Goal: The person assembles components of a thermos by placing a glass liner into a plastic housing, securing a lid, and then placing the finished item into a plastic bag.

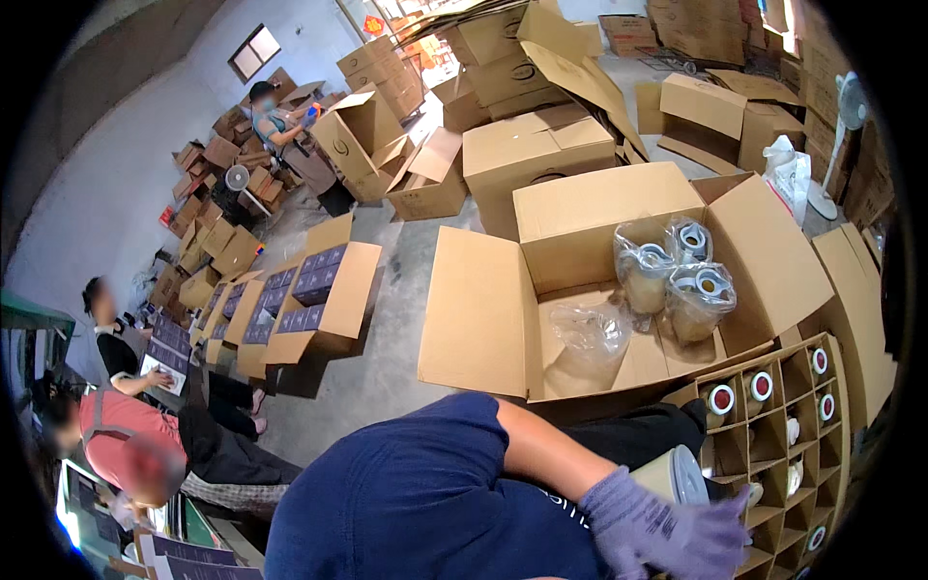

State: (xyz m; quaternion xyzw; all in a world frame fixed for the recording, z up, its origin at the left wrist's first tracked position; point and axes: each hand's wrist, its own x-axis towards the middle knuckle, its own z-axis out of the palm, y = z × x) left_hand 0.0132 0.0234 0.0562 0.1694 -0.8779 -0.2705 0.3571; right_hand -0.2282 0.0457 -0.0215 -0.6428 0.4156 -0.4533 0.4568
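Note:
My left hand (667, 527), in a purple-grey knit glove, reaches across at the lower right with its fingers spread. Right behind it lies a cream canister (654, 474) with a grey lid, tilted on its side and partly covered by the glove. Whether the palm touches it I cannot tell. Next to the hand stands a carton with cardboard dividers (770, 437), several of its cells holding jars with round lids, such as a red-centred one (761, 386). My right hand is out of the picture.
Beyond my arm, a large open carton (478, 311) holds three canisters in clear plastic (701, 302) and a clear bag (590, 333). Open cartons with dark boxes (314, 275) stand left. Co-workers (135, 435) are at the left; another person (290, 140) stands farther back. A fan (850, 101) stands right.

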